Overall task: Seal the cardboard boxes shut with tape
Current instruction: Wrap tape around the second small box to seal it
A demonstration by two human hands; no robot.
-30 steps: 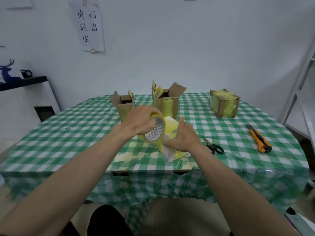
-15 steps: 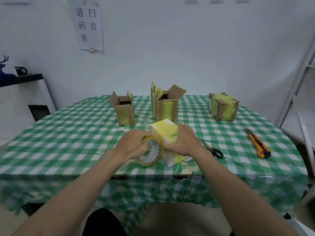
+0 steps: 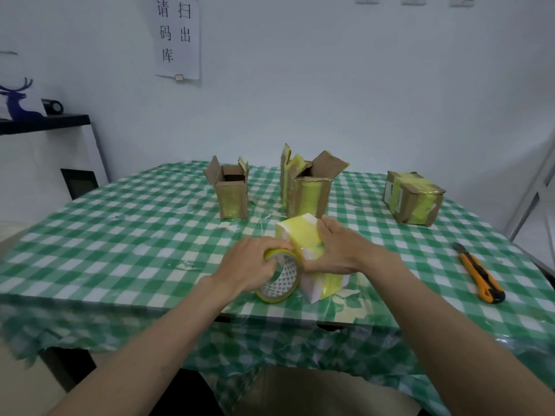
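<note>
While the left hand [image 3: 250,267] curls its fingers over the top of a yellow tape roll [image 3: 280,279] and grips it, the right hand [image 3: 336,250] lies over a small white box [image 3: 303,235] wrapped in yellow tape, fingers bent around its right side and thumb low on the near face. The roll stands on edge, touching the box's left side, its open core facing the camera. Both sit near the front edge of the green checked table [image 3: 120,235], between the two hands. Both forearms reach forward from the bottom corners and converge at the box, wrists nearly level. Farther back stand two open cardboard boxes [image 3: 231,193] [image 3: 306,190], and a taped box [image 3: 413,198] sits to the right.
</note>
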